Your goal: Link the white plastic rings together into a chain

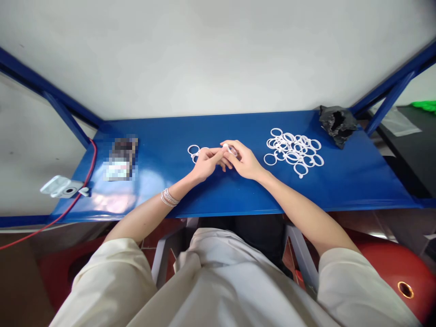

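Observation:
Both hands meet over the middle of the blue table, fingers closed around one white plastic ring (pixel 231 150). My left hand (pixel 207 164) pinches at the ring's near side with thumb and fingertips. From the other side my right hand (pixel 244 160) grips the same ring, its fingers curled over it and hiding much of it. A few white rings (pixel 193 149) lie just beyond my left hand, partly covered by it. To the right of my right hand is a loose pile of several white rings (pixel 294 150), some with a small round tab.
A crumpled black plastic bag (pixel 338 125) stands at the table's (pixel 163 131) back right. On the left lie a blurred-out dark item (pixel 121 159), a red cable (pixel 91 168) and a white device (pixel 63 187). Blue frame bars (pixel 68 116) rise at both sides.

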Motion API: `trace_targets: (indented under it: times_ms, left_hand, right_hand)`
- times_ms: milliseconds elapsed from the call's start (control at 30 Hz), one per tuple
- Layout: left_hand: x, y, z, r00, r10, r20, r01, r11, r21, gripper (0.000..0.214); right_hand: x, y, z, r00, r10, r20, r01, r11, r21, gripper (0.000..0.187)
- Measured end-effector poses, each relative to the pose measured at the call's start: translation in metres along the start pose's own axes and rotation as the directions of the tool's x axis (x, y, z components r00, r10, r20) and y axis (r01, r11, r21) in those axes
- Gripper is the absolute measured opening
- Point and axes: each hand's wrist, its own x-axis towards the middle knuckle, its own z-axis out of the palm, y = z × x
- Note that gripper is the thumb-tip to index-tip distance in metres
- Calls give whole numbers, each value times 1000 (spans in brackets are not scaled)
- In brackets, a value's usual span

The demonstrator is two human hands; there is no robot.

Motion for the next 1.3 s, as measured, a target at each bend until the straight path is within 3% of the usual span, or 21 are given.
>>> trace_targets:
  times_ms: [133, 300, 500, 633, 733, 800, 867, 933, 967, 1067, 1133, 1233, 1300]
  left_hand:
    - [1, 1, -2, 999, -2, -49, 5, 998, 63, 66]
    - [2, -4, -3, 997, 20, -70, -13, 995, 99, 67]
    - [2, -5, -4, 997, 43, -65, -34, 991, 127, 65]
    - [1, -6, -4, 996, 60, -73, -48, 986, 159, 65]
    - [1, -9, -4, 994, 72, -77, -57, 981, 186, 63]
    - [1, -12, -4, 988, 107, -115, -81, 975, 208, 57]
    - [1, -15, -5, 968, 177, -177, -128, 958, 255, 47]
    - [0, -17, -6, 933, 272, -235, -180, 919, 351, 37]
    - [0, -17, -7, 908, 330, -257, -201, 883, 424, 32]
    - [-3, -15, -9, 802, 532, -270, -229, 692, 685, 18]
    - [-4, -12, -10, 749, 623, -225, -231, 564, 793, 15]
    - [-5, -10, -11, 751, 639, -165, -255, 512, 820, 14]
    - [-5, -9, -9, 790, 608, -81, -310, 509, 803, 18]
  right_hand:
    - [6, 0, -6, 982, 189, -18, -178, 951, 252, 42]
    - [10, -8, -13, 926, 373, 62, -343, 760, 553, 39]
    - [13, -16, -18, 886, 444, 136, -415, 624, 662, 47]
    - [13, -15, -18, 878, 457, 143, -431, 622, 654, 52]
    - [10, -11, -16, 904, 416, 98, -397, 736, 548, 52]
    - [8, -7, -13, 944, 330, 25, -319, 887, 334, 46]
    - [5, -2, -10, 979, 204, -8, -204, 978, 44, 33]
    - [2, 2, -5, 993, 113, 47, -104, 981, -162, 25]
    - [1, 5, -1, 991, 88, 96, -66, 975, -213, 31]
    - [-1, 8, 11, 965, 33, 259, 35, 967, -252, 58]
    - [0, 7, 16, 947, -8, 322, 96, 961, -260, 64]
    - [4, 8, 5, 959, -17, 284, 126, 922, -366, 62]
    - [9, 12, -19, 988, 17, 152, 65, 854, -517, 55]
